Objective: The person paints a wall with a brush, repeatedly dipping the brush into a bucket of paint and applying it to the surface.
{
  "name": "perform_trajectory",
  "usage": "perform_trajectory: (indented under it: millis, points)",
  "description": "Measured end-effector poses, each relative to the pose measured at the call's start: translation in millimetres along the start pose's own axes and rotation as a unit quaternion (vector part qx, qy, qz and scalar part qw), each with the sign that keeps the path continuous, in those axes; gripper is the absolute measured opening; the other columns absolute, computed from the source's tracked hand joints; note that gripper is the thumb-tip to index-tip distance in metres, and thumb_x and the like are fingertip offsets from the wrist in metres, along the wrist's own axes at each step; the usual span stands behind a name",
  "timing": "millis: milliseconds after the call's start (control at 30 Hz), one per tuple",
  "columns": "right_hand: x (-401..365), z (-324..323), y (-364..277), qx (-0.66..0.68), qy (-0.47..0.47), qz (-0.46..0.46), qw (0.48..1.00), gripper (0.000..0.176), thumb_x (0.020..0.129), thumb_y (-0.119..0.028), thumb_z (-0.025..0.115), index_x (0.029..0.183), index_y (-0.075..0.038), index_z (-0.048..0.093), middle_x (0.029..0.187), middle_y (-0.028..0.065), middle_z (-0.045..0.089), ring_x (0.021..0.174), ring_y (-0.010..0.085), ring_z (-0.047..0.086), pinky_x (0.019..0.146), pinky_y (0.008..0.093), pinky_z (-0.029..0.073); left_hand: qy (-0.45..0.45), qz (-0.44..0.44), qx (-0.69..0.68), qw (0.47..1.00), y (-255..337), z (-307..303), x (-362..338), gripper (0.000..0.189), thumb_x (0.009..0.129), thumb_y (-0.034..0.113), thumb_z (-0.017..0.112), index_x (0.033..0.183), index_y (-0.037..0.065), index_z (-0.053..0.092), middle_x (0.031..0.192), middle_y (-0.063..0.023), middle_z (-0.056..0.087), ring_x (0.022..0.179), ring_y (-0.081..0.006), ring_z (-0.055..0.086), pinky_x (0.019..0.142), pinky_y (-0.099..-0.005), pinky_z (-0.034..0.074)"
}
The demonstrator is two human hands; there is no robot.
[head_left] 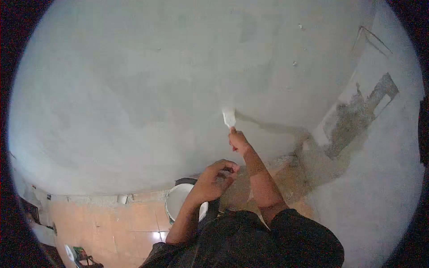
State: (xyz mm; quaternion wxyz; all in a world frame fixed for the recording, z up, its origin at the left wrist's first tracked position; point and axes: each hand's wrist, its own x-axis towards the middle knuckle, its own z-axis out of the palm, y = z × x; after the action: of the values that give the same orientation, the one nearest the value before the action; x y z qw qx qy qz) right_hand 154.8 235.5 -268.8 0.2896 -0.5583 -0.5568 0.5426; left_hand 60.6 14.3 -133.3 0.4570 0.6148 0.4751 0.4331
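Note:
My right hand (238, 141) is wrapped round the handle of a white brush or scraper (229, 117), its wide end against the pale grey wall (178, 98). Lower and to the left, my left hand (216, 180) is raised with its fingers curled; whether anything small lies between them is too unclear to tell. Below that forearm, a round bucket (178, 198) with white contents stands on the floor, partly hidden by the arm.
Orange-brown floor tiles (111, 228) run along the wall's foot. A rough, dark bare patch (351, 123) marks the side wall at right. A white and green object (76, 253) lies at the bottom left, near dark items.

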Motion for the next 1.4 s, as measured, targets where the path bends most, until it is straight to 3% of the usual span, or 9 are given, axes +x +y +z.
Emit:
perform_trajectory:
  millis: [167, 467, 600, 733, 767, 867, 1100, 1300, 1400]
  points:
    - [-6.1, -25.8, -10.3, 0.032, -0.097, 0.031, 0.994, 0.031, 0.097, -0.028, 0.044, 0.073, -0.009, 0.049, 0.051, -0.0027, 0.035, 0.037, 0.01, 0.031, 0.035, 0.0295, 0.021, 0.008, -0.004, 0.001, 1.0, -1.5, -1.3, 5.8, 0.021, 0.087, 0.001, 0.057, 0.108, 0.003, 0.06, 0.107, -0.0066, 0.063, 0.1, -0.0171, 0.059, 0.085, -0.0317, 0.049]
    - [-40.2, -90.6, -231.5, 0.086, -0.104, -0.027, 0.99, 0.033, 0.095, -0.032, 0.05, 0.07, -0.01, 0.049, 0.051, -0.0058, 0.036, 0.04, 0.0089, 0.029, 0.038, 0.0278, 0.022, 0.009, -0.004, 0.015, 1.0, 2.8, -14.8, -1.8, 0.018, 0.089, 0.004, 0.058, 0.107, 0.004, 0.061, 0.107, -0.0058, 0.063, 0.1, -0.018, 0.06, 0.086, -0.0334, 0.049]
    - [-69.4, -97.2, -258.1, -0.097, 0.05, -0.222, 0.969, 0.026, 0.093, -0.027, 0.052, 0.084, -0.004, 0.062, 0.054, 0.0003, 0.049, 0.044, 0.0122, 0.044, 0.044, 0.0315, 0.036, 0.015, 0.009, 0.021, 1.0, 0.8, -17.9, -5.5, 0.019, 0.088, 0.003, 0.058, 0.107, 0.004, 0.061, 0.108, -0.0064, 0.063, 0.1, -0.0185, 0.06, 0.086, -0.0334, 0.049]
    - [-67.2, -65.6, -225.6, -0.201, 0.331, -0.444, 0.808, 0.031, 0.09, -0.022, 0.056, 0.113, -0.003, 0.066, 0.069, 0.0126, 0.066, 0.056, 0.0233, 0.062, 0.056, 0.0378, 0.049, -0.001, -0.007, 0.0, 1.0, -3.2, -23.9, -11.1, 0.02, 0.089, 0.004, 0.06, 0.108, 0.003, 0.06, 0.105, -0.0093, 0.064, 0.093, -0.0189, 0.063, 0.081, -0.0312, 0.05]
    - [-67.5, -60.0, -215.4, -0.236, 0.332, -0.415, 0.813, 0.044, 0.084, -0.01, 0.059, 0.126, 0.004, 0.055, 0.076, 0.022, 0.065, 0.065, 0.0325, 0.066, 0.062, 0.0399, 0.052, -0.001, 0.026, 0.021, 0.999, -7.9, -22.9, -11.6, 0.02, 0.088, 0.004, 0.06, 0.108, 0.002, 0.06, 0.104, -0.0095, 0.064, 0.093, -0.0188, 0.063, 0.081, -0.0311, 0.05]
    - [-24.1, -28.4, -165.4, -0.408, 0.331, -0.316, 0.79, 0.054, 0.084, -0.006, 0.057, 0.135, 0.006, 0.043, 0.073, 0.0209, 0.064, 0.067, 0.0325, 0.066, 0.06, 0.0402, 0.053, -0.005, 0.05, 0.039, 0.998, -13.8, -23.6, -11.4, 0.021, 0.088, 0.002, 0.061, 0.108, 0.002, 0.06, 0.104, -0.0095, 0.064, 0.094, -0.0187, 0.063, 0.081, -0.0313, 0.05]
    - [-12.8, 2.0, -49.0, -0.461, 0.205, -0.237, 0.83, 0.06, 0.083, -0.003, 0.054, 0.138, 0.009, 0.034, 0.076, 0.0233, 0.064, 0.071, 0.0335, 0.067, 0.058, 0.0426, 0.054, -0.039, 0.024, 0.003, 0.999, -19.9, -20.4, -18.8, 0.019, 0.088, 0.003, 0.061, 0.107, 0.003, 0.061, 0.104, -0.0095, 0.064, 0.099, -0.019, 0.06, 0.083, -0.0316, 0.049]
    - [19.9, -18.1, -0.8, -0.423, 0.167, -0.208, 0.866, 0.022, 0.077, -0.007, 0.057, 0.096, 0.0, 0.065, 0.084, 0.0189, 0.066, 0.081, 0.0385, 0.065, 0.073, 0.0469, 0.052, -0.064, 0.025, 0.034, 0.997, -16.2, -23.2, -14.7, 0.02, 0.087, 0.006, 0.061, 0.107, 0.003, 0.061, 0.107, -0.0091, 0.062, 0.1, -0.0198, 0.061, 0.086, -0.0342, 0.05]
    - [-22.0, -35.1, -48.6, -0.434, 0.18, -0.192, 0.862, 0.018, 0.076, -0.01, 0.06, 0.091, -0.002, 0.065, 0.088, 0.018, 0.066, 0.086, 0.0382, 0.064, 0.074, 0.0464, 0.051, -0.064, 0.03, 0.074, 0.995, -14.5, -18.5, -30.9, 0.019, 0.087, 0.004, 0.06, 0.106, 0.003, 0.061, 0.107, -0.0092, 0.062, 0.1, -0.0204, 0.061, 0.086, -0.0333, 0.05]
